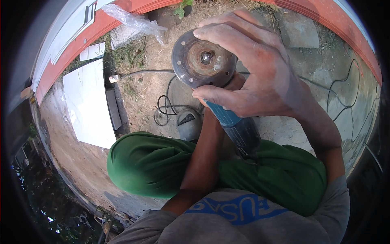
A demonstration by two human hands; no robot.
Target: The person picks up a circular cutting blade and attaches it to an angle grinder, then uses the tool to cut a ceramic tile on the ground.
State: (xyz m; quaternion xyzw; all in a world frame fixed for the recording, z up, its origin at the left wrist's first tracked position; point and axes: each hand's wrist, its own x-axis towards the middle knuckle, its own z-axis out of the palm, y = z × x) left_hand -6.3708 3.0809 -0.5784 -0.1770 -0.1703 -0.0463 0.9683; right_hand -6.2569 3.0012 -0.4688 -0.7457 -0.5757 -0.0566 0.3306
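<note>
Two hands on one angle grinder (237,126): your right hand (260,77) has its fingers (227,30) curled around the rusty disc (203,63); your left hand is hidden behind it, grip indeterminable.

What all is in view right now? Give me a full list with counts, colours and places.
angle grinder: one, blue and black body, held up at centre above the lap
grinder disc: one, rusty grey-brown, round, faces the camera at upper centre
black cable: one, looped on the dirt left of the grinder
grey guard-like part: one, on the ground beside the cable loop
white panel: one large, flat on the ground at left
small white sheet: one, above the panel
clear plastic wrap: one, crumpled, upper left
orange-red curved edge: runs along the top rim
green trousers: one pair, lower centre
grey shirt: bottom edge
left hand: hidden behind the grinder; forearm rises to it
right hand: wraps the disc rim and grinder head
</note>
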